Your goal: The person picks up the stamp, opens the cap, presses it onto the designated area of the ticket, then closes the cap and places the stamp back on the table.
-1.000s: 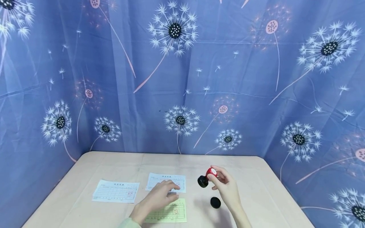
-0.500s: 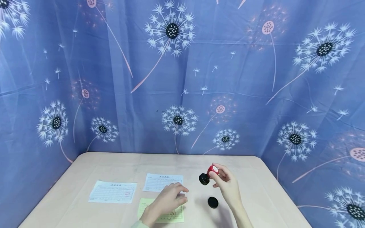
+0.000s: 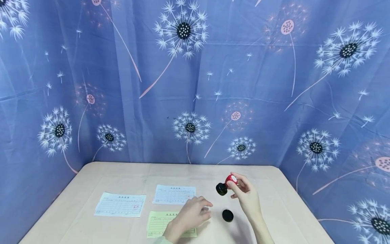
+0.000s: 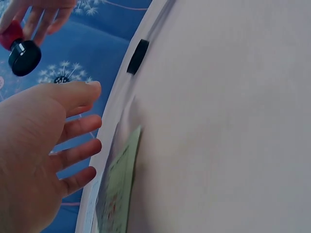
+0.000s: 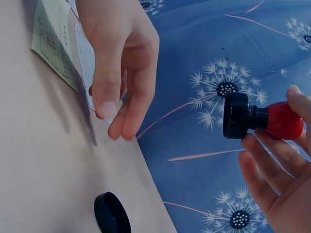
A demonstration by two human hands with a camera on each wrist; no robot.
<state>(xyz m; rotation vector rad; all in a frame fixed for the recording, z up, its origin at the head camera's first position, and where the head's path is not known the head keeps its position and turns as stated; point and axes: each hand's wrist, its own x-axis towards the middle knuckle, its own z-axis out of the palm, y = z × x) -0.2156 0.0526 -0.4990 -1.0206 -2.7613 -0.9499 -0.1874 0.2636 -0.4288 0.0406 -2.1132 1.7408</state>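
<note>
In the head view my right hand (image 3: pixel 250 200) grips the red knob of a round stamp (image 3: pixel 222 188), raised above the table and tilted with its black base to the left. A round black cap (image 3: pixel 227 216) lies on the table below it. My left hand (image 3: pixel 192 213) hovers over the right part of a green printed slip (image 3: pixel 158 225), fingers loosely bent, holding nothing. The left wrist view shows that hand (image 4: pixel 53 141) with its fingers apart. In the right wrist view the stamp's black base (image 5: pixel 237 116) points toward the left hand (image 5: pixel 121 63).
A blue-white printed slip (image 3: pixel 173 195) lies behind the green one, with red marks at its right. Another such slip (image 3: pixel 120 205) with a red stamp mark lies to the left. A blue dandelion-patterned curtain (image 3: pixel 146 128) surrounds the beige table (image 3: pixel 122 173).
My left hand has moved right across the green slip, toward the cap. My right hand has shifted slightly right and up with the stamp. The view has turned a little.
</note>
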